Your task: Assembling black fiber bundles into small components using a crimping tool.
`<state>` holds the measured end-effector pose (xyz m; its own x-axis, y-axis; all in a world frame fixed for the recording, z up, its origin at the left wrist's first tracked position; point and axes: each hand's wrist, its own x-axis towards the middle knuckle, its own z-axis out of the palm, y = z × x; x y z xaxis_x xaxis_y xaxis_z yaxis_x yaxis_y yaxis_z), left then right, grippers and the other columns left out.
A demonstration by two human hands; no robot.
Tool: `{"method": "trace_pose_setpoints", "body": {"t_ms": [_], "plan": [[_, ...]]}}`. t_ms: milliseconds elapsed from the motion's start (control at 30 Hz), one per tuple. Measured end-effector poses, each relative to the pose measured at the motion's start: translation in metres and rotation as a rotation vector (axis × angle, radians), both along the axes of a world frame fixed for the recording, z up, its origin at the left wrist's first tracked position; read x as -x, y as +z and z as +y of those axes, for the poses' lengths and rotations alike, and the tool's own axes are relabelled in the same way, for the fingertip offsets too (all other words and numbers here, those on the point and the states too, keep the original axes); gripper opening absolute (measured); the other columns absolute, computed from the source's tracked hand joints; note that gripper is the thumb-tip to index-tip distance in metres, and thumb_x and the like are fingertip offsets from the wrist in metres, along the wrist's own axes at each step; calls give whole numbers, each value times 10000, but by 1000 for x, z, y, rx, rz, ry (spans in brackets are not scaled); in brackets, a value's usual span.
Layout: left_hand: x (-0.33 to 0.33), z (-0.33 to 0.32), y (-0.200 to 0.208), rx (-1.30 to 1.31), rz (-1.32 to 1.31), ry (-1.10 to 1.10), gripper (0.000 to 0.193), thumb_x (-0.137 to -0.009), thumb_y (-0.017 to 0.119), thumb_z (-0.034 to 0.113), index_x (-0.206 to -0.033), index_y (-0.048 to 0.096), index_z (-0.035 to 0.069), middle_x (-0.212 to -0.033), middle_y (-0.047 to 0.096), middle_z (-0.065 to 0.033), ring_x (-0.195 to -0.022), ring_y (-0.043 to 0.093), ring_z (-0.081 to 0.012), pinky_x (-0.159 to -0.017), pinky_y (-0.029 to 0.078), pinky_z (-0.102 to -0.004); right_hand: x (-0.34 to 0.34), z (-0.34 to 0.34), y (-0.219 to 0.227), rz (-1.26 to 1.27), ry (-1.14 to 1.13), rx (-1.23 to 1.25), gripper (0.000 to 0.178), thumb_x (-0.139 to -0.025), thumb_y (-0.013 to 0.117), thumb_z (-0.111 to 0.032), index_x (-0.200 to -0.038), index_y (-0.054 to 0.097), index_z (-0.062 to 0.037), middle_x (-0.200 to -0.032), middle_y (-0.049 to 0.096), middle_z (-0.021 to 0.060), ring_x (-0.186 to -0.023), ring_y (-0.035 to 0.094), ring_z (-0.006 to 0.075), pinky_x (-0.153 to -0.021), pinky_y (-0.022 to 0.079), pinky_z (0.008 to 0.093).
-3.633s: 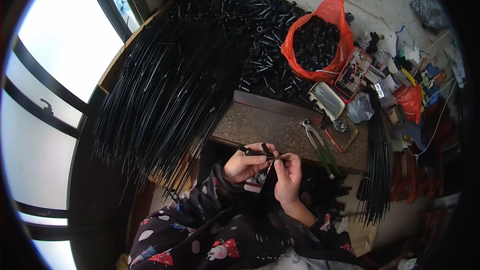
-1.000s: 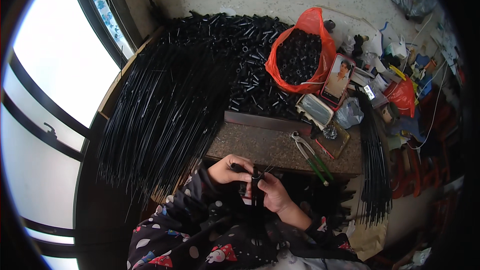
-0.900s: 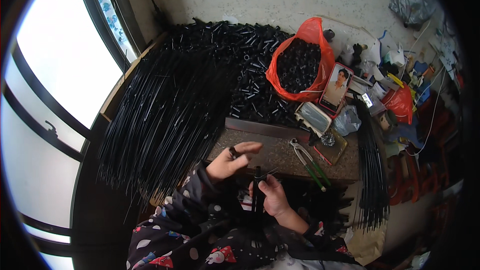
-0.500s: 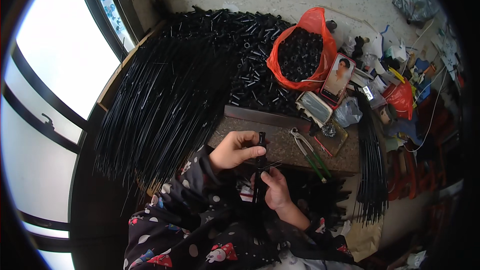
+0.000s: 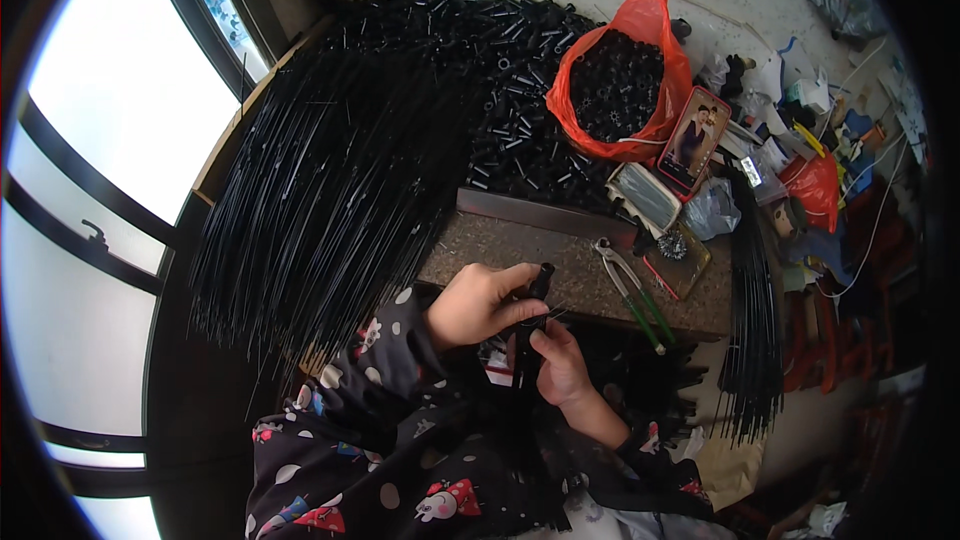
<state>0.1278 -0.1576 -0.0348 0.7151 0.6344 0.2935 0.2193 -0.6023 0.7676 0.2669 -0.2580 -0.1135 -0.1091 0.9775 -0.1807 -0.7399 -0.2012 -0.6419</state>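
My left hand (image 5: 483, 302) grips a short black tube (image 5: 541, 282) by its upper end, just over the near edge of a stone slab (image 5: 590, 270). My right hand (image 5: 559, 362) sits right below it, pinching a thin black rod (image 5: 523, 365) that runs down toward my lap. Tube and rod meet between the two hands. A big sheaf of long black rods (image 5: 330, 180) fans out at my left.
A heap of short black tubes (image 5: 500, 80) lies behind the slab. An orange bag (image 5: 615, 80) full of black caps stands at the back. Green-handled pliers (image 5: 632, 290) rest on the slab. A phone (image 5: 694, 138), a second rod bundle (image 5: 750, 310) and clutter fill the right.
My left hand reached out over the slab with fingers spread, then came back to my right hand. Both hands now close together on tube and rod, a little lower.
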Motion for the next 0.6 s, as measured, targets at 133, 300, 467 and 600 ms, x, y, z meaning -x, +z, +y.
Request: {"method": "trace_pose_setpoints", "body": {"t_ms": [133, 300, 467, 600], "plan": [[13, 4, -20, 157, -50, -101, 229, -832, 609, 112, -1005, 525, -11, -702, 615, -94, -595, 598, -142, -556, 464, -253, 8, -4, -1, -114, -74, -5, 152, -856, 585, -164, -932, 527, -46, -818, 609, 75, -703, 589, 136, -632, 498, 268], [18, -7, -28, 610, -344, -184, 201, -849, 590, 112, -994, 508, 0, -774, 611, -44, -661, 558, -84, -589, 463, -230, 6, -7, -2, -95, 37, -71, 174, -853, 592, -173, -957, 530, -47, -840, 606, 76, -708, 584, 139, -651, 491, 266], [16, -22, -12, 598, -301, -108, 235, -851, 590, 119, -1036, 508, -2, -815, 602, -36, -698, 545, -77, -630, 457, -216, -2, -8, -1, -54, 95, -53, 186, -846, 600, -162, -968, 533, -40, -851, 605, 78, -732, 593, 150, -661, 491, 270], [17, -33, -3, 659, -305, -14, 261, -823, 634, 138, -1010, 524, -8, -859, 586, -27, -750, 534, -71, -686, 437, -215, -4, -9, 0, -79, 118, -113, 187, -849, 594, -148, -987, 532, -38, -856, 608, 74, -745, 597, 150, -676, 492, 275]]}}
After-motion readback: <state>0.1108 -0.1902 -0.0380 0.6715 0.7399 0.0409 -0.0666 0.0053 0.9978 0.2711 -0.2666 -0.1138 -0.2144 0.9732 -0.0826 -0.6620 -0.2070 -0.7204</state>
